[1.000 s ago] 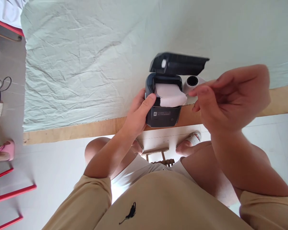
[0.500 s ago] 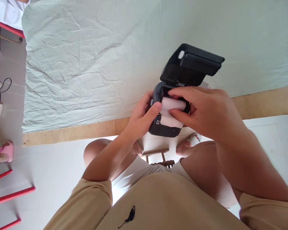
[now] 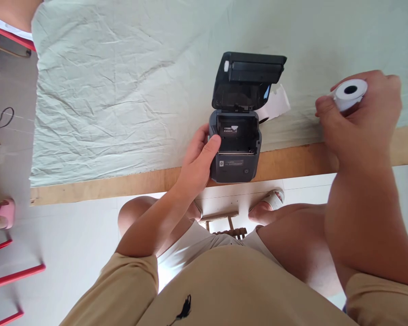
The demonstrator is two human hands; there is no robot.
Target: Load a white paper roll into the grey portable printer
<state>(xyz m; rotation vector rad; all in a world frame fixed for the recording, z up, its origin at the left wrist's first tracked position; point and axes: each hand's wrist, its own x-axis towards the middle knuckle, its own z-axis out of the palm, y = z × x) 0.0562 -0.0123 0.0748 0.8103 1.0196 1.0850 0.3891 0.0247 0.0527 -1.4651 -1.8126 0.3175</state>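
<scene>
A dark grey portable label printer [image 3: 236, 167] is gripped along its left side by my left hand [image 3: 200, 158], thumb over the edge. Its lid [image 3: 248, 81] stands raised, and the paper bay inside holds no roll. Off to the right, my right hand [image 3: 363, 117] is closed around a white paper roll [image 3: 351, 93] with its dark core facing up. Another piece of white paper [image 3: 275, 106], partly hidden by the printer, lies on the cloth behind it; a dark round core end shows there.
A pale green wrinkled cloth [image 3: 129, 90] covers the table, whose bare wooden edge [image 3: 98, 188] runs in front of me. At the far left are red metal bars [image 3: 17, 277], a pink shoe [image 3: 5, 212] and part of another person [image 3: 17, 11]. A dark object touches the right border.
My right hand has taken the paper roll out of the printer's bay and carried it to the right. The printer has shifted slightly left and back, still in my left hand.
</scene>
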